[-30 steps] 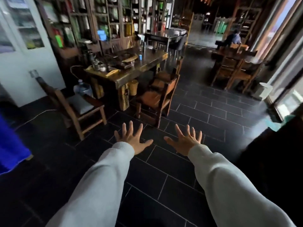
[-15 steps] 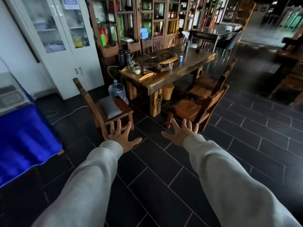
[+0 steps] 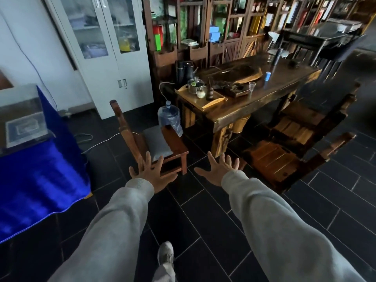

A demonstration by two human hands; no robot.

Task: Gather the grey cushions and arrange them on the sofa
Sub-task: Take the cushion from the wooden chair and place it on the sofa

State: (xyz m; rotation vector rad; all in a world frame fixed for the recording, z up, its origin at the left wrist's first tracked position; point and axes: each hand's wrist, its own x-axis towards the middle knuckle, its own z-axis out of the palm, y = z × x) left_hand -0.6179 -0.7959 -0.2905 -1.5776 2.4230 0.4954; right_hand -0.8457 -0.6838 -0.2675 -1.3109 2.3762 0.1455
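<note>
A grey cushion (image 3: 156, 143) lies on the seat of a wooden chair (image 3: 130, 137) left of the long table. My left hand (image 3: 151, 174) is stretched out in front of that chair, fingers spread, its fingertips overlapping the cushion's near edge in the view; whether it touches I cannot tell. My right hand (image 3: 218, 169) is also out in front with fingers apart, over the dark floor to the right of the chair, holding nothing. No sofa is in view.
A long wooden tea table (image 3: 264, 94) with a tray and cups stands ahead, two wooden chairs (image 3: 284, 157) at its right side. A water bottle (image 3: 170, 119) stands behind the cushion chair. A blue-draped table (image 3: 40, 176) is at left, a white cabinet (image 3: 114, 58) and shelves behind.
The view has swung left and moved closer to the table. The cushion chair has come from the left side to just beyond my left hand. Both hands stay spread.
</note>
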